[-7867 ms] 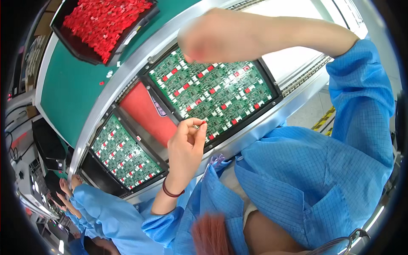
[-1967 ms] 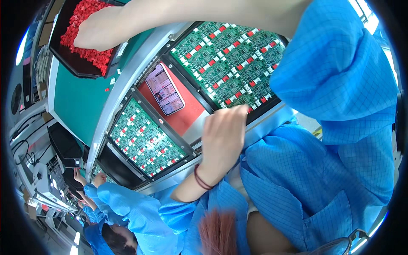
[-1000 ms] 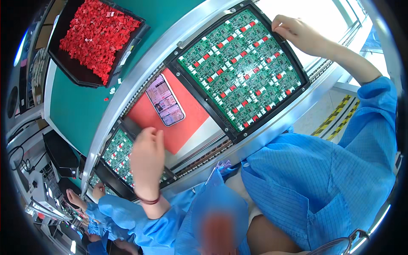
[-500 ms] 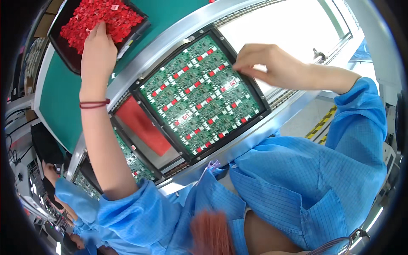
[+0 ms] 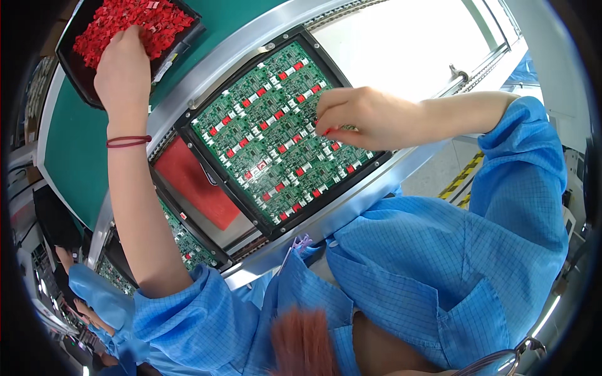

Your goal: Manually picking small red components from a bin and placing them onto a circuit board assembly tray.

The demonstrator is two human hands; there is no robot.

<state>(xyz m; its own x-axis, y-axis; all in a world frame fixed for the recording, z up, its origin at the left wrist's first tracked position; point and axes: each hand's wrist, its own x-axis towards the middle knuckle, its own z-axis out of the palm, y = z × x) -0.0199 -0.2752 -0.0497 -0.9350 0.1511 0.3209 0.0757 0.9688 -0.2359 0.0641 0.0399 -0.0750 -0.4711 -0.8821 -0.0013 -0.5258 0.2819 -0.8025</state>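
Head view showed the left hand [image 5: 123, 66] reached out to a black tray [image 5: 80, 81] heaped with small red components [image 5: 128, 22], its fingers curled down into the heap; whether they had closed on a piece could not be told. A dark red band [image 5: 128, 141] circled that wrist. The right hand [image 5: 367, 118] hovered over the green circuit board panel [image 5: 276, 135], thumb and forefinger pinched together on a small red part [image 5: 327, 131] just above the board. The panel sat in a black carrier frame [image 5: 188, 145] on a metal conveyor rail [image 5: 351, 203], many of its rows already carrying red parts. Just left of it lay a red pad [image 5: 191, 191] in another frame, and beyond that a second green panel [image 5: 185, 241], partly hidden by the left forearm. The tray stood on a green surface [image 5: 72, 163], well apart from the panel, with a silver rail [image 5: 219, 66] between them. The left forearm crossed the rail and the near corner of the red pad. To the right of the panel the conveyor bed [image 5: 407, 47] lay bright and open. Blue sleeves filled the lower edge, and another person's blue sleeve [image 5: 94, 294] showed at the lower left.
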